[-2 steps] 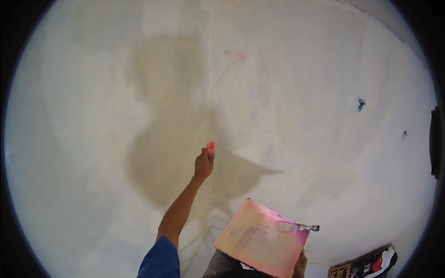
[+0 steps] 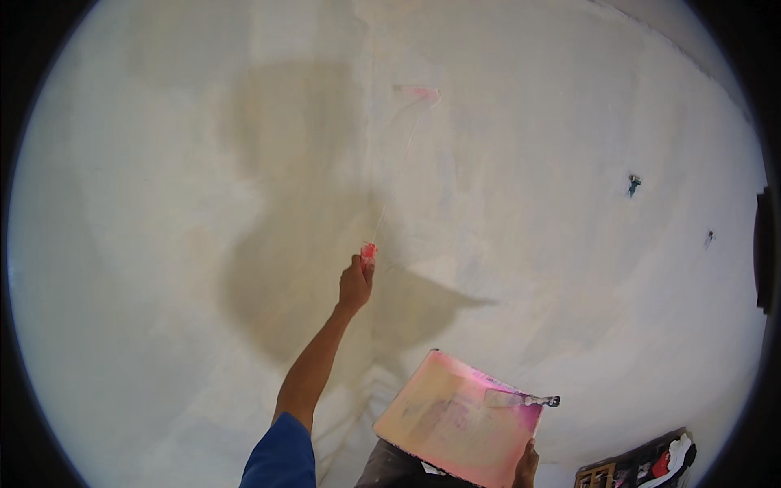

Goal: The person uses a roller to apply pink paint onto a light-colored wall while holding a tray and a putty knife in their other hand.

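My left hand, at the end of an outstretched arm, is wrapped round the red handle of a paint roller. A thin rod runs up from the handle to the roller's pale, pink-tinged head, at or very close to the pale wall. Low on the right, my right hand grips the edge of a square paint tray smeared with pink and beige; its fingers are partly hidden behind the tray. Across the tray's upper right edge lies a putty knife with a stained handle.
A dark shadow falls over the wall's middle. Two small holes with greenish or dark fittings sit in the wall at right. A dark object borders the right rim. Lower right stands a brown rack with red, white and black cloths.
My left hand and the roller have shifted slightly upward along the wall. The tray, the putty knife and my right hand have barely moved.
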`<action>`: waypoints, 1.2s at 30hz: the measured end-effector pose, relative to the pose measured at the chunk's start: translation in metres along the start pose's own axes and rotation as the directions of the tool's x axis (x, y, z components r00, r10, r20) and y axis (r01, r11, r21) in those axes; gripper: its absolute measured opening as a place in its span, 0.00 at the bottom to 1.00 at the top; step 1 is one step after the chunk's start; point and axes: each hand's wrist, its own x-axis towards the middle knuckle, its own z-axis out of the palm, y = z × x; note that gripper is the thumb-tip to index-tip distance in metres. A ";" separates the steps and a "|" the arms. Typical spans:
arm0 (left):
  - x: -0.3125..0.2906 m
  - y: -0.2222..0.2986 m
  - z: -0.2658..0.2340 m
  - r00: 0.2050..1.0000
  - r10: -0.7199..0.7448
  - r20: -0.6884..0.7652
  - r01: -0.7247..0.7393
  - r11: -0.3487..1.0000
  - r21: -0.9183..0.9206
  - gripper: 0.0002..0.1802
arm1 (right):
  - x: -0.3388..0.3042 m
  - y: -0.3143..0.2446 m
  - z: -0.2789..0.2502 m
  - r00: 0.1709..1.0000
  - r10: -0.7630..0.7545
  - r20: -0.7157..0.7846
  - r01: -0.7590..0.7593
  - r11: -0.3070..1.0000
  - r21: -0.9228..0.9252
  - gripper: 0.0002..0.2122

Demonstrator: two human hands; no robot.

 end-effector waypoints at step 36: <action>0.212 -0.057 -0.119 0.986 0.116 -0.124 -0.099 0.986 0.136 0.18 | -0.051 -0.106 0.023 0.991 0.081 -0.104 -0.083 0.996 -0.015 0.22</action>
